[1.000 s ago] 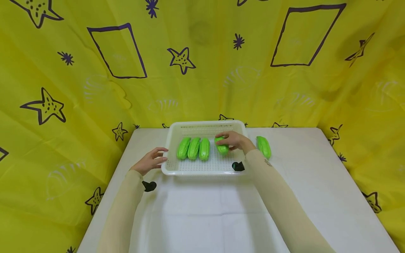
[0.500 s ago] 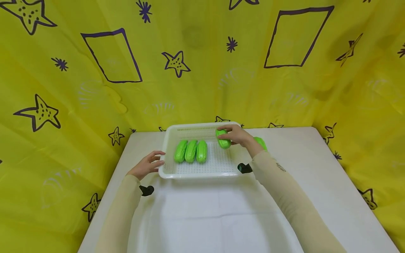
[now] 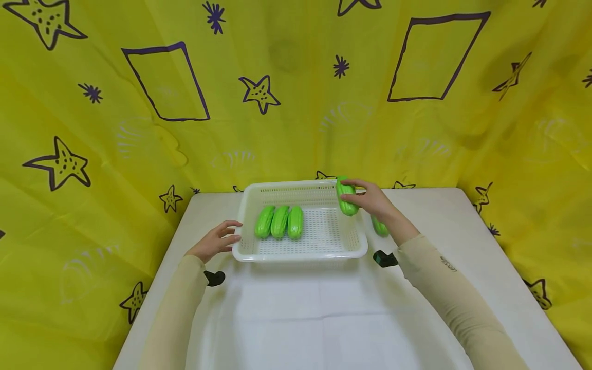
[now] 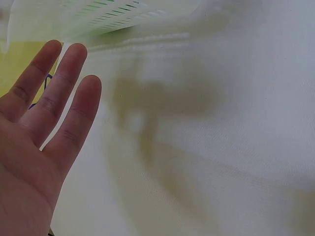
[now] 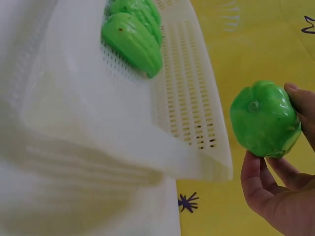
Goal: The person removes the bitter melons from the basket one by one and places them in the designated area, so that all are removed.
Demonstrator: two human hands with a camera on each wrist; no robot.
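Observation:
In the head view, a white perforated plastic basket (image 3: 300,256) stands on the table. Three bright green, ridged toy gourds (image 3: 279,222) lie side by side in its left half. My right hand (image 3: 375,201) grips another green toy gourd (image 3: 346,199) above the basket's right back corner; the right wrist view shows this gourd (image 5: 266,120) end-on between thumb and fingers. At the basket's left rim is my left hand (image 3: 211,244), its fingers extended and spread; whether they touch the rim I cannot tell. A further green gourd (image 3: 380,226) lies right of the basket, partly behind my right arm.
A white cloth covers the table (image 3: 277,318). Yellow curtains (image 3: 296,133) printed with stars hang close behind the table and along both sides. A dark wrist device (image 3: 385,259) sticks out below my right forearm, and another (image 3: 215,278) beside my left.
My right hand has lifted its gourd out of the basket's right half and moved right, up to the right rim. The left hand stays at the left rim. The head view has shifted slightly.

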